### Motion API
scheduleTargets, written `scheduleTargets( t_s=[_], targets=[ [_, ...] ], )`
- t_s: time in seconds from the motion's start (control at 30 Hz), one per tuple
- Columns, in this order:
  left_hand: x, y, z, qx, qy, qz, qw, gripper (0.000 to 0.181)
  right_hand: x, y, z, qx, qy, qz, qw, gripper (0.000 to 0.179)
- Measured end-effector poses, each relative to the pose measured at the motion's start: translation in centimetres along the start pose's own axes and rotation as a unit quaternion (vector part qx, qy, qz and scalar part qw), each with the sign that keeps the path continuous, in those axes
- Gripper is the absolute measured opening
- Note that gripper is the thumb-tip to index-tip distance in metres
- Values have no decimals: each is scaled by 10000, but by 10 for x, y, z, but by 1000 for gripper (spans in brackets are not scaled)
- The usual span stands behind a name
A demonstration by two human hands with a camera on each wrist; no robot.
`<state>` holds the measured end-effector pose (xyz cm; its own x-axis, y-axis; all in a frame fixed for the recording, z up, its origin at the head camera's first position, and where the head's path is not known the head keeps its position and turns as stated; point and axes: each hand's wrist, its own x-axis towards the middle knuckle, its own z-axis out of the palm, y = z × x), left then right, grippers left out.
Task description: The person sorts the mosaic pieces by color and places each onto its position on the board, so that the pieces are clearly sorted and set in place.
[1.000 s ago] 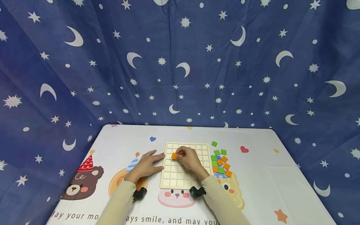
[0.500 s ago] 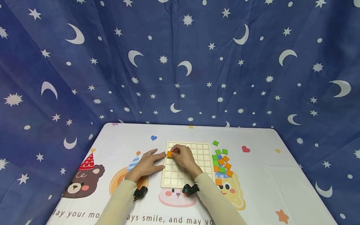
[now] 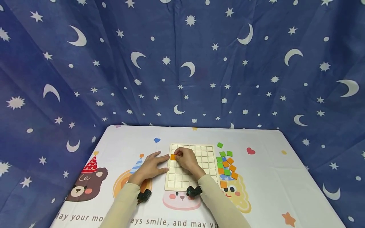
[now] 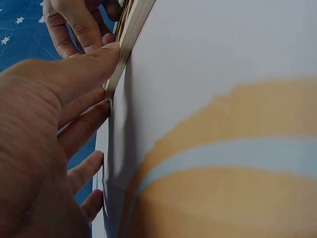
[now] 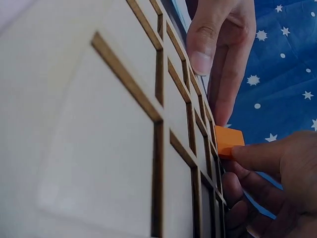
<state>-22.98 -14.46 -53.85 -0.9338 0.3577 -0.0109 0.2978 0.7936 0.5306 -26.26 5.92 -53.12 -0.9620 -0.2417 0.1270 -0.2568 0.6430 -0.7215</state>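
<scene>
A pale wooden grid board (image 3: 182, 177) lies on the table with square recesses across it. An orange square tile (image 3: 173, 157) is at the board's left column, near the top, pinched between thumb and fingers of my right hand (image 3: 186, 159). In the right wrist view the orange tile (image 5: 229, 141) stands tilted against the grid, its lower edge at the recesses. My left hand (image 3: 150, 167) rests beside the board, fingers spread and straight, thumb and fingertips touching its left edge. The left wrist view shows the left thumb (image 4: 91, 67) against the board's side.
Right of the board lie several loose green tiles (image 3: 222, 154) and orange tiles (image 3: 232, 168). The white tablecloth (image 3: 271, 183) has printed cartoon animals. A blue curtain (image 3: 182, 79) with moons and stars hangs behind the table.
My right hand has moved left with the orange tile, from inside the grid to its left column, and has hardly moved since half a second ago. The left hand stays at the edge.
</scene>
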Motion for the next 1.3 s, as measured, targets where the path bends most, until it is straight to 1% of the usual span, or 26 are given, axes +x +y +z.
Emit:
scheduleTargets(
  t_s=[0.2, 0.4, 0.63, 0.7, 0.83, 1.07, 1.2, 1.3],
  targets=[
    [-1, 0, 0, -42, -11, -55, 10000, 59, 1, 0, 1, -178, -71, -23, 9998, 8],
    [0, 1, -1, -59, -62, -29, 10000, 58, -1, 1, -1, -435, -118, -63, 9990, 11],
    [1, 2, -1, -18, -47, -60, 10000, 58, -1, 3, 0, -523, -161, -161, 9984, 24],
    [1, 1, -1, -20, -37, -54, 10000, 59, -1, 3, 0, -467, -135, -218, 9986, 27],
    [0, 0, 0, -25, -37, -58, 10000, 59, -3, 0, -3, -174, -151, -203, 9995, 26],
    [0, -1, -1, -49, -16, -47, 10000, 58, -9, -14, -21, 461, -224, -42, 9987, 24],
    [0, -1, 0, -81, -33, -39, 10000, 59, -13, -18, -32, 528, -199, -5, 9984, 24],
    [-1, -1, -1, -108, -69, -62, 9999, 59, -18, -19, -38, 481, -165, -56, 9987, 25]
  ],
)
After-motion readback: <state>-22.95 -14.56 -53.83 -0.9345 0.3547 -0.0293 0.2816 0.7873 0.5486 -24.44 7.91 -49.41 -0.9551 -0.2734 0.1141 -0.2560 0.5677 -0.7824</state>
